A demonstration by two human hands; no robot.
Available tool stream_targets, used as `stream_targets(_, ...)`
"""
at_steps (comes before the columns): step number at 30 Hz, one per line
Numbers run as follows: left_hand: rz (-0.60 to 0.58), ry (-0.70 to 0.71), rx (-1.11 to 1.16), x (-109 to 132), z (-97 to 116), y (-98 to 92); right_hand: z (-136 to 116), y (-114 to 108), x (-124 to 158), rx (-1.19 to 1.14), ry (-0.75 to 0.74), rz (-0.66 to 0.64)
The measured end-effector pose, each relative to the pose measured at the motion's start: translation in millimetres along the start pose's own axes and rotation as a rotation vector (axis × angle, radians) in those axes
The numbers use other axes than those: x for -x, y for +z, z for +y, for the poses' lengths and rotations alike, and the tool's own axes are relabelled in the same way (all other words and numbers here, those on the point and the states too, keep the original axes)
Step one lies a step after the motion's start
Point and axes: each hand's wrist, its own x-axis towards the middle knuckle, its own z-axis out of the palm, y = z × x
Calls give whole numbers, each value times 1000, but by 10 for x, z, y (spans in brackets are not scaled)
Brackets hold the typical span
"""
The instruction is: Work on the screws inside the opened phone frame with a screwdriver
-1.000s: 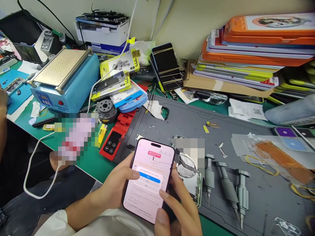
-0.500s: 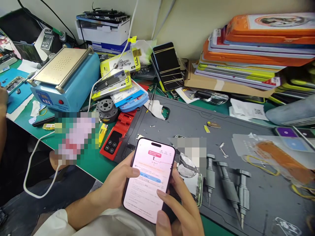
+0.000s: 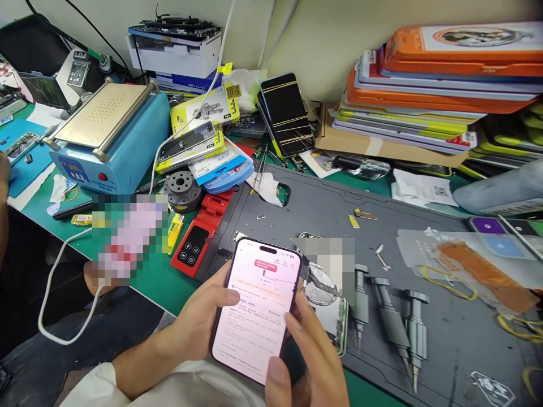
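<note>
A smartphone (image 3: 254, 316) with a lit pinkish-white page of small text is held tilted above the near edge of the bench. Its left edge rests in my left hand (image 3: 199, 316), the thumb lying over the screen's side. My right hand (image 3: 314, 350) grips the right side, with the thumb at the lower right corner and the index fingertip by the right edge. Behind the right fingers lies an opened phone (image 3: 335, 316) on the grey mat, partly covered by the hand and a blurred patch. Three grey screwdrivers (image 3: 392, 316) lie to its right.
A grey work mat (image 3: 314, 209) carries tweezers (image 3: 263, 164) and small parts. Leftward are a red device (image 3: 190, 249), a pixelated phone (image 3: 131, 237) on a white cable and a blue heating plate machine (image 3: 110, 141). Stacked orange cases (image 3: 449, 62) stand behind. Another person's arm (image 3: 4, 186) shows far left.
The blue bar on the phone screen has gone, leaving text there. My right index finger has moved from over the screen toward its right edge. My left hand keeps its hold.
</note>
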Motion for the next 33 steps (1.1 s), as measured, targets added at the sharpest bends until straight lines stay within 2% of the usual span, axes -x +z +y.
stream_targets(3,-12,7,12,4,4,-5,35,17,16,-72,1,2)
stream_targets(14,32,-11,30,12,40,42,14,34,-17,-92,-36,19)
stream_targets(26,-8,6,47,10,26,35,26,1,-13,54,-91,1)
stream_targets(33,21,-5,42,27,15,6,86,54,-54,-24,-84,64)
